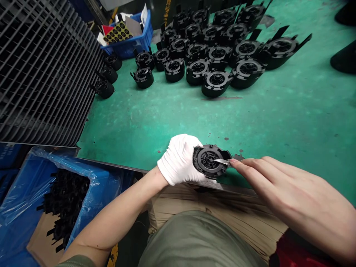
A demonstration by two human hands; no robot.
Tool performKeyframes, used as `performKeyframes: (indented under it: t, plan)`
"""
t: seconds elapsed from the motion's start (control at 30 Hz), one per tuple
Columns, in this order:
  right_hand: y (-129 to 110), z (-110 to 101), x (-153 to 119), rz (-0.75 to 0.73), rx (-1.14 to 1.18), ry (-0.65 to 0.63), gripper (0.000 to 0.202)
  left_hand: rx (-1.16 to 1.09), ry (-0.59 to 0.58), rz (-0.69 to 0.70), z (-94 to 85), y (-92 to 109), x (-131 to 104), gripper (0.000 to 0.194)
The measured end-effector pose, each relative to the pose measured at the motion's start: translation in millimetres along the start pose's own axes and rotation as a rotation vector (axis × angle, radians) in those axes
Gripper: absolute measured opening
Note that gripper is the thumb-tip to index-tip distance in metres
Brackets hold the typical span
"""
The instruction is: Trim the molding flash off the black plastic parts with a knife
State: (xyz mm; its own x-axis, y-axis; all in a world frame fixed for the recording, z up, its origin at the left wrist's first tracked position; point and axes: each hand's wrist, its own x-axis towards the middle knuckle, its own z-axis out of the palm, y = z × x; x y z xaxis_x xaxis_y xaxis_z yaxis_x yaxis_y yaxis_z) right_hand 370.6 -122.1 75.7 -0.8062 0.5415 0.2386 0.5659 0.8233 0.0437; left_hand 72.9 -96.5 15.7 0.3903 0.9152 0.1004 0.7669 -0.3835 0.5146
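My left hand (pixel 182 159), in a white glove, is wrapped round a round black plastic housing (pixel 207 155) at the table's front edge. The housing's ringed face, with a hub in the middle, is turned up towards me. My bare right hand (pixel 267 178) pinches a small knife with a pointed metal blade (pixel 221 161). The blade's tip reaches the hub of the housing; whether it touches I cannot tell. Most of the knife's handle is hidden in my fingers.
Several similar black housings (pixel 216 82) stand on the green table (pixel 155 115). A blue bin (pixel 126 48) with papers and stickers is at the back. Stacked dark grids (pixel 41 70) rise at the left. Below, a plastic-lined blue crate (pixel 25 207) holds black parts (pixel 65 204).
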Motion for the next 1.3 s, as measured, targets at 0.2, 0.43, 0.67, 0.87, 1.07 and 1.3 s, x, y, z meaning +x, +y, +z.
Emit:
performKeyframes:
  t: [0.2,0.43,0.67,0.87,1.07,1.3]
  plan:
    - [-3.4,-3.2,4.1,-0.008,-0.070,0.079,0.046,-0.027,0.027,0.016,1.0,-3.0,-1.5,0.097]
    - [-8.1,-5.1,11.7,-0.007,-0.104,0.045,0.050,0.011,0.044,0.035,0.9,-1.7,-2.4,0.086]
    - [-7.0,-7.3,7.7,-0.054,-0.127,0.034,0.055,0.008,0.057,0.052,4.3,-5.3,-5.2,0.088]
    - [-11.8,-4.7,3.8,-0.085,-0.157,0.019,0.059,0.037,0.145,0.111,13.0,-13.7,-9.9,0.105]
    - [-2.6,10.6,-15.7,0.065,0.042,0.073,0.045,-0.009,0.167,0.134,13.4,-18.2,-10.1,0.108]
    - [10.4,14.3,-7.6,0.104,0.117,0.088,0.033,-0.095,0.409,0.294,4.4,-17.7,-23.1,0.083]
